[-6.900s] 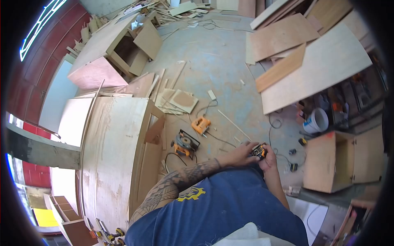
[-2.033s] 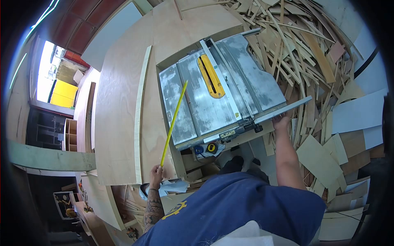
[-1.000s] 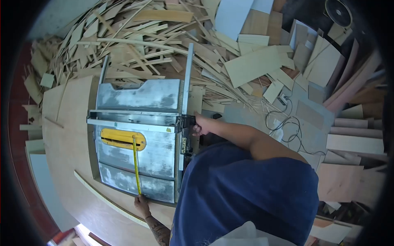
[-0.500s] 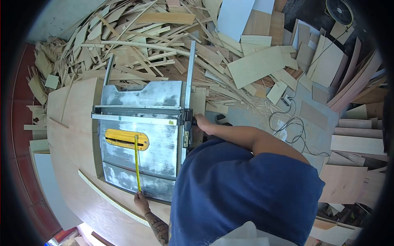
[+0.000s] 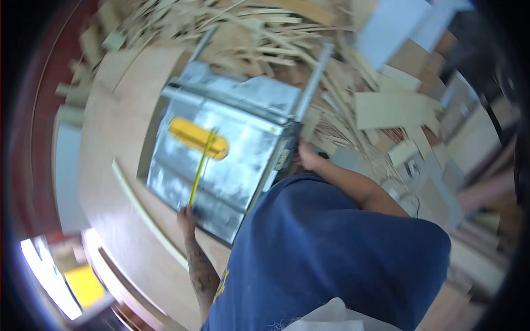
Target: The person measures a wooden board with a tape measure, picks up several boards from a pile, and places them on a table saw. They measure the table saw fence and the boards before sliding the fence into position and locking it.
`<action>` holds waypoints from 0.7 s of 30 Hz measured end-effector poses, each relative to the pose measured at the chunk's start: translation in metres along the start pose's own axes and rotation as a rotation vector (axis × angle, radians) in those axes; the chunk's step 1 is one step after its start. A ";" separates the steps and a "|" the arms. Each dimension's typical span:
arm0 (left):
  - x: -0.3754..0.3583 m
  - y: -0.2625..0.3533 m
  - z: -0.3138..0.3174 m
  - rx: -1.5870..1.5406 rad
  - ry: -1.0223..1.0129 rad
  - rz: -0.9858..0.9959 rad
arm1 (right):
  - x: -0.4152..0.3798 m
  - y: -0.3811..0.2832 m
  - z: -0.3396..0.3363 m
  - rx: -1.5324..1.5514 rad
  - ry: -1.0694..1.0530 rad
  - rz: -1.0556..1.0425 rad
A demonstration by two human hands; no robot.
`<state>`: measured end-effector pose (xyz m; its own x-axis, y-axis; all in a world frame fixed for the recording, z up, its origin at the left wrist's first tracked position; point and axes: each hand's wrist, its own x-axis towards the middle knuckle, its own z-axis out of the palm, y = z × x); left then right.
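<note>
My left hand (image 5: 186, 219) is closed on a yellow tape measure (image 5: 200, 174) at the edge of a table saw (image 5: 237, 175). The extended blade lies across the metal top and reaches the saw's yellow throat plate (image 5: 182, 131). My right hand (image 5: 307, 155) is closed at the near end of the rip fence (image 5: 232, 108), on its dark handle, which is mostly hidden by the fingers. The fence spans the saw top, a short way beyond the throat plate. Motion blurs the whole view.
A plywood surface (image 5: 118, 132) adjoins the saw, with a long thin wood strip (image 5: 146, 212) on it. Offcuts (image 5: 276, 38) are heaped beyond the saw. Boards (image 5: 395, 107) and a cable (image 5: 411, 201) lie on the floor to the right.
The view has turned and shifted, so the saw appears tilted and higher up to the right. Both hands keep their places, left on the tape measure and right at the fence end.
</note>
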<state>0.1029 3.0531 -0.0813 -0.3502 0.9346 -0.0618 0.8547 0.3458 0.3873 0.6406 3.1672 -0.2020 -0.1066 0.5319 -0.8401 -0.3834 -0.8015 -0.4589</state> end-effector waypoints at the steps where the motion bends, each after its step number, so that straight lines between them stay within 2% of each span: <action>1: 0.003 0.005 0.002 0.021 0.027 -0.047 | 0.002 0.004 -0.004 -0.033 0.015 -0.082; 2: 0.009 0.001 0.008 -0.040 0.018 -0.068 | 0.012 0.009 -0.009 -0.045 0.078 -0.116; 3: 0.005 0.033 -0.005 -0.039 0.010 -0.098 | 0.015 0.008 -0.014 -0.075 0.042 -0.130; 8: 0.018 0.040 0.003 -0.058 0.020 -0.097 | 0.005 -0.002 -0.015 -0.104 -0.034 -0.130; 10: 0.024 0.044 0.007 -0.037 0.019 -0.094 | 0.005 -0.001 -0.015 -0.077 0.015 -0.161; 15: 0.042 0.055 0.021 0.011 0.032 -0.119 | 0.003 -0.011 -0.020 -0.089 -0.064 -0.083; 17: 0.045 0.055 0.022 0.024 0.048 -0.060 | -0.003 -0.021 -0.019 0.042 -0.207 0.059; 21: 0.041 0.073 0.018 0.071 0.033 -0.053 | 0.007 -0.021 -0.014 0.053 -0.141 0.138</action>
<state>0.1583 3.1186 -0.0724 -0.4069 0.9121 -0.0493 0.8592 0.4005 0.3184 0.6613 3.1841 -0.2021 -0.2870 0.4543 -0.8433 -0.4041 -0.8556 -0.3234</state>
